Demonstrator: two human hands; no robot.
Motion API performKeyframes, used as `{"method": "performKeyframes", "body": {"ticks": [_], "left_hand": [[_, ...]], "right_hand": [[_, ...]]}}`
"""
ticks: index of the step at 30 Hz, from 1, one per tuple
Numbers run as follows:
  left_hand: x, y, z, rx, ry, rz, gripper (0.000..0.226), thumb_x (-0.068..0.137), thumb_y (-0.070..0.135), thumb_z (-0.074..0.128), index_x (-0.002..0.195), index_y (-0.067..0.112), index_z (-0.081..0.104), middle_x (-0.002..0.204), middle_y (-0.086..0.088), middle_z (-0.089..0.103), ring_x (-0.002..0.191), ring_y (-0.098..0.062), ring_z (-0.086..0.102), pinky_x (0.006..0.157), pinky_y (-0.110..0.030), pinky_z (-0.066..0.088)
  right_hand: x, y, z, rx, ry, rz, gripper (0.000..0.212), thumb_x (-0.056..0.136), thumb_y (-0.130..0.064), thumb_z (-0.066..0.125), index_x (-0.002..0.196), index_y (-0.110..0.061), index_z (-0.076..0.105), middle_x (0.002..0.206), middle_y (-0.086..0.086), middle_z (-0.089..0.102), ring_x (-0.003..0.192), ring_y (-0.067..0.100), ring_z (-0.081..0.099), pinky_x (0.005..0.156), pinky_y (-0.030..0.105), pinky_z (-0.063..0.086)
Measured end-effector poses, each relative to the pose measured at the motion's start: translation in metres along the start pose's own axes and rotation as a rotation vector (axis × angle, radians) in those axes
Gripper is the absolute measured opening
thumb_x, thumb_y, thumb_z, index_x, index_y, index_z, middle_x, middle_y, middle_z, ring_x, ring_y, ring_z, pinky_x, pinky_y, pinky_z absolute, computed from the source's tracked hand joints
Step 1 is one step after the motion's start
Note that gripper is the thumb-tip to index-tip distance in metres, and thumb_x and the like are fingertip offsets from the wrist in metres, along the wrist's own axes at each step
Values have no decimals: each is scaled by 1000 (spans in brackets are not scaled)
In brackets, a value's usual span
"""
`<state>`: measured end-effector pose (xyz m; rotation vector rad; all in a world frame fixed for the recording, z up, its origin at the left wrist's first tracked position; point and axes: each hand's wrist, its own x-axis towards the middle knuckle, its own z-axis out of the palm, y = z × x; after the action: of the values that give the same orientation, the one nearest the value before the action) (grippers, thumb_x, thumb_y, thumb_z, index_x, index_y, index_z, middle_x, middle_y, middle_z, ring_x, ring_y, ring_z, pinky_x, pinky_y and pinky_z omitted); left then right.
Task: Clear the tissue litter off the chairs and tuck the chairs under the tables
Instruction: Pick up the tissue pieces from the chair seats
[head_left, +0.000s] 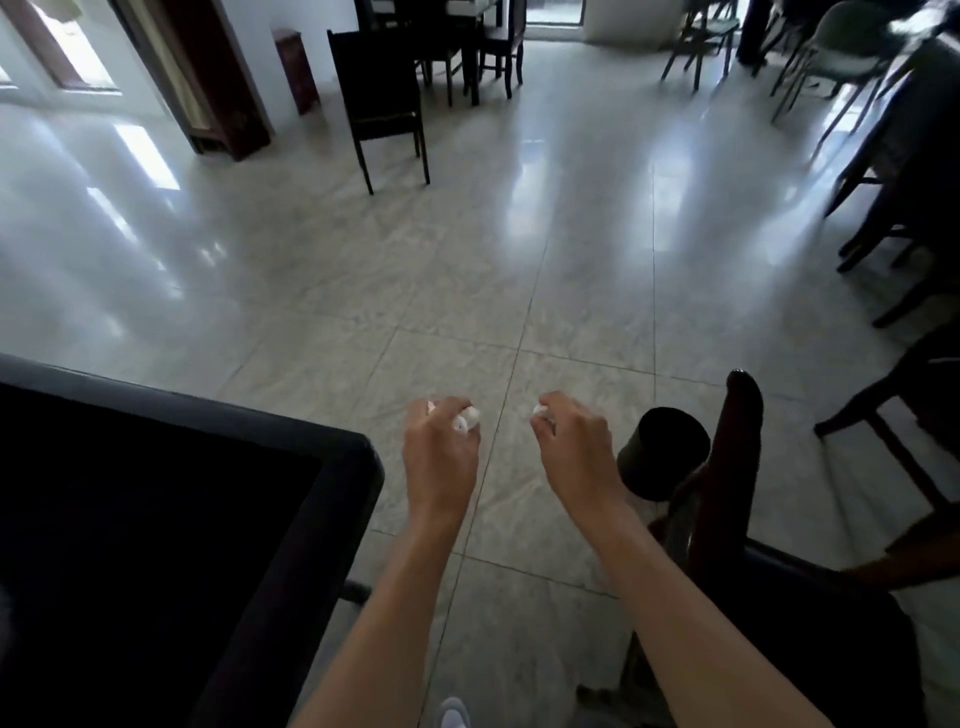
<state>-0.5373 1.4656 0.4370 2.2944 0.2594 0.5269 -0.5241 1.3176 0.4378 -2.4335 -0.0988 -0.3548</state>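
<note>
Both arms extended forward over the tiled floor (519, 249), palms down. Left hand (440, 457) is curled around crumpled white tissue (464, 419), bits of which show between the fingers at the far side of the fist. Right hand (574, 449) is likewise clenched on a smaller wad of tissue (540, 411), visible only at the fingertips. The wads are balled up, so no long axis or pointing direction can be read from them. The two hands sit side by side, a gap of floor between them. A dark bench (358, 457) with a raised rim lies to the left, its corner just beside the left hand. To the right of the right hand stands a small black bin (662, 452), tilted in this wide-angle view, mouth facing up and away. Just right of the bin, a dark wooden chair (737, 415), its back rail running near-vertical in frame. A second dark chair (382, 98) stands alone farther off, well apart from its bench, back toward the camera.
</note>
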Motion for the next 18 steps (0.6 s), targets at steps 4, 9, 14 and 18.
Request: {"method": "performKeyframes", "body": {"ticks": [4,9,14,18], "left_hand": [[50,-7,28,-47,-90,18,15,83,5,75,94,16,75,90,-2,54,69,-4,51,62,-14,42],[115,-2,88,-63,-164,50,9,82,6,76,89,13,74,84,-4,55,66,1,46,59,-7,32],[196,13,169,-100,-233,110,8,84,5,74,88,12,75,82,-6,56,64,-4,51,57,-8,36],[255,42,233,-120,-317,136,10,83,6,74,89,13,77,83,-7,57,67,-11,54,57,-8,36]], "right_hand": [[43,7,21,-3,60,93,11,96,-9,55,89,-7,63,74,4,59,64,18,51,53,26,31],[105,41,46,14,83,240,15,97,-9,52,86,-4,61,75,9,60,66,23,55,56,31,41],[189,90,64,2,162,339,15,98,-12,52,89,-7,62,77,8,62,66,23,56,56,35,43],[257,131,56,-1,265,426,8,95,-10,58,92,-11,65,76,4,63,66,17,54,56,31,43]]}}
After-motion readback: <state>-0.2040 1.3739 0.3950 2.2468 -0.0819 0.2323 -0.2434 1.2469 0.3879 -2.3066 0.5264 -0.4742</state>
